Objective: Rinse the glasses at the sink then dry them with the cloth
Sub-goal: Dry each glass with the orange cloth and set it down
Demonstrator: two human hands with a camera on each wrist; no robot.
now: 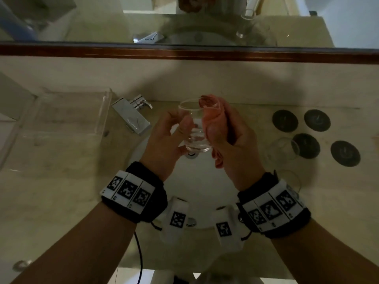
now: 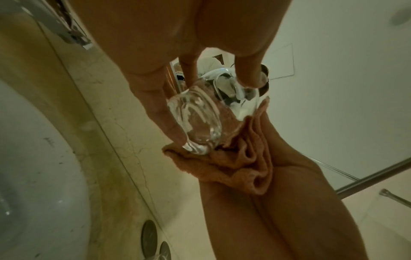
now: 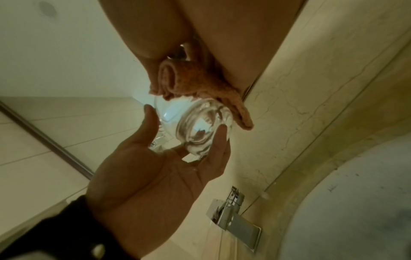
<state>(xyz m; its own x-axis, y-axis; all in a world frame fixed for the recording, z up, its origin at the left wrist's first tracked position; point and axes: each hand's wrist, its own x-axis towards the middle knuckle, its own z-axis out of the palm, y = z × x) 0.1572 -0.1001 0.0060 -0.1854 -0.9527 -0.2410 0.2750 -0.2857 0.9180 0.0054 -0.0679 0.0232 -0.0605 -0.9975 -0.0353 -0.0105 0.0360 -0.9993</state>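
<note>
Left hand [image 1: 164,138] grip pinching glass [image 1: 194,128]; right hand [image 1: 231,140] grip clutching cloth [image 1: 211,113] tucked inside.

Both hands raised together — left hand [image 1: 164,138] and right hand [image 1: 231,140] in curled grip.

Clear glass [image 1: 193,128] upright above sink [image 1: 201,181], orange cloth [image 1: 211,117] over rim

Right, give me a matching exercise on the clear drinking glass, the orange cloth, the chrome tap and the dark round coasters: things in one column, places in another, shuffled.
Things:
1. clear drinking glass
2. orange cloth
3. chrome tap
4. dark round coasters

Places:
A. on the counter right of the basin
B. in the left hand
C. behind the basin, on its left
D. in the right hand

Pairs: 1-B, 2-D, 3-C, 4-A
</note>
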